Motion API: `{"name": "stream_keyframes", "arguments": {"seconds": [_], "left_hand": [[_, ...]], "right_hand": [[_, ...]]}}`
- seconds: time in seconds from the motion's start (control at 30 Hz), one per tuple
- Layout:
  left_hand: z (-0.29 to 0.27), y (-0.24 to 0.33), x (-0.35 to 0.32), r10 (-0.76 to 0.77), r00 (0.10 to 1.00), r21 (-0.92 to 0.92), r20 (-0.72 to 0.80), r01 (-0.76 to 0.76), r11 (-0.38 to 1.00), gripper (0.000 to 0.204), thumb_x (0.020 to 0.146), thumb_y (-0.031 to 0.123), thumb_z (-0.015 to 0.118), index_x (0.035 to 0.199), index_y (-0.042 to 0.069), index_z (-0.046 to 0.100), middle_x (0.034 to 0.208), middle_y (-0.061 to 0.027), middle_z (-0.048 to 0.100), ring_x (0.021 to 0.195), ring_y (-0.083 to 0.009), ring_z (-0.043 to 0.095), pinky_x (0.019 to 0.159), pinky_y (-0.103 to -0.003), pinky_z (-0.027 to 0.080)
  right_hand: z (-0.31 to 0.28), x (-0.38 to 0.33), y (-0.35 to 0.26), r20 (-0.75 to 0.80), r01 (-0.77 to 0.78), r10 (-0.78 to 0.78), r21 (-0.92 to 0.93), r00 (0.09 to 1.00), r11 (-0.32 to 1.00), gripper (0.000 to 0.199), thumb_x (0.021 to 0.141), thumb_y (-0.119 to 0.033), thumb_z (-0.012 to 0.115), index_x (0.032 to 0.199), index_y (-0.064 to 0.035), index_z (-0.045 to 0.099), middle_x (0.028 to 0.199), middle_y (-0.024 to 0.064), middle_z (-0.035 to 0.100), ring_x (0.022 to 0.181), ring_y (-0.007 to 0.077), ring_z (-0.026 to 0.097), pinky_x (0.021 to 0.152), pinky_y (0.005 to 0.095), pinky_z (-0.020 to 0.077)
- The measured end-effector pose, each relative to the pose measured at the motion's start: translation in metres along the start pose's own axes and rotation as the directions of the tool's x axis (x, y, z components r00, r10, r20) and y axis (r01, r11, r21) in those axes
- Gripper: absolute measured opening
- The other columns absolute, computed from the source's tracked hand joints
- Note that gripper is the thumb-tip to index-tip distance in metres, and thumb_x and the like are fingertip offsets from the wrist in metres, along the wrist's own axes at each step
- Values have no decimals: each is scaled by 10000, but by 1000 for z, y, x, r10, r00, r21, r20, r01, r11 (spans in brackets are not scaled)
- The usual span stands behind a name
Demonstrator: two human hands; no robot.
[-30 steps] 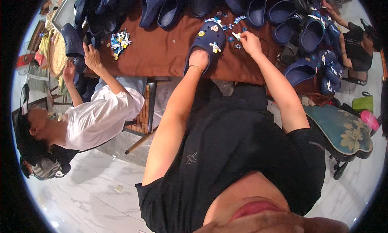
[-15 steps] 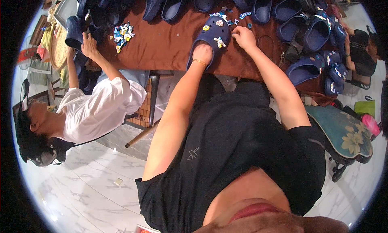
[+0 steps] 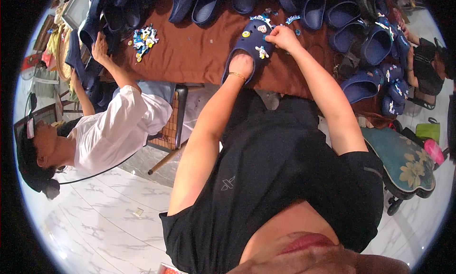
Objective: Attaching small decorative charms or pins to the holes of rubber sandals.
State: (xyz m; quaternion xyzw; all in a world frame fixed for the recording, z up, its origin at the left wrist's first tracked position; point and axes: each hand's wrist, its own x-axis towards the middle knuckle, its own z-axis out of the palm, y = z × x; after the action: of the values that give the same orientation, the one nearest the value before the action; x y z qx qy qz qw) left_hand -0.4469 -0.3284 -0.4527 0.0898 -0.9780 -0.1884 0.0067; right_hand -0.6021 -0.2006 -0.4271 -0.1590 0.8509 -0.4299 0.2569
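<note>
The left hand (image 3: pixel 241 65) is pushed into the heel opening of a navy foam clog (image 3: pixel 251 45) that lies on the brown counter (image 3: pixel 190 50), fingers curled inside and out of sight, so it grips the shoe from within and pins it down. The right hand (image 3: pixel 281 36) rests on the toe end of the same clog, fingertips pinched together on or around a small charm (image 3: pixel 261 28); whether it is actually holding one or only pressing on it cannot be told at this size. Several more coloured charms (image 3: pixel 260 51) already sit on the clog's upper between the two hands. The shoe looks like light, moulded foam: soft enough to flex under a thumb, springy rather than fragile, matte and not slippery. It would probably buckle if squeezed across the upper, so the firm places to take hold seem to be the thick heel rim where the left hand is, or the sole edge. The charms appear to be small rubbery pieces, easy to drop and best pinched at their edges. Beyond the right hand and off to its right, more navy clogs (image 3: pixel 358 86) are heaped along the counter. Well to the left of the left hand, a loose pile of charms (image 3: pixel 143 39) lies near another person's hand (image 3: pixel 99 45); that person, in a white shirt (image 3: pixel 116 134), handles dark clogs at the counter's far left end.
</note>
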Motion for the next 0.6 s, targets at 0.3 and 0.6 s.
{"name": "stream_keyframes", "arguments": {"seconds": [0.3,0.6], "left_hand": [[2,1,4,32,999,118,7,-33,992,229,725,126,430,648,26,621,726,-177,614,688,-298,608,652,-396,486],[0,-1,4,63,998,102,-11,-61,993,236,726,130,427,644,28,625,730,-195,609,701,-310,605,675,-403,480]], "right_hand": [[-7,14,-17,22,-61,89,-567,996,821,394,603,-447,669,624,-56,621,568,89,592,535,199,585,543,328,469],[-19,-11,10,140,-104,96,55,986,993,291,691,-333,633,697,-45,592,629,93,607,530,185,587,528,317,463]]}}
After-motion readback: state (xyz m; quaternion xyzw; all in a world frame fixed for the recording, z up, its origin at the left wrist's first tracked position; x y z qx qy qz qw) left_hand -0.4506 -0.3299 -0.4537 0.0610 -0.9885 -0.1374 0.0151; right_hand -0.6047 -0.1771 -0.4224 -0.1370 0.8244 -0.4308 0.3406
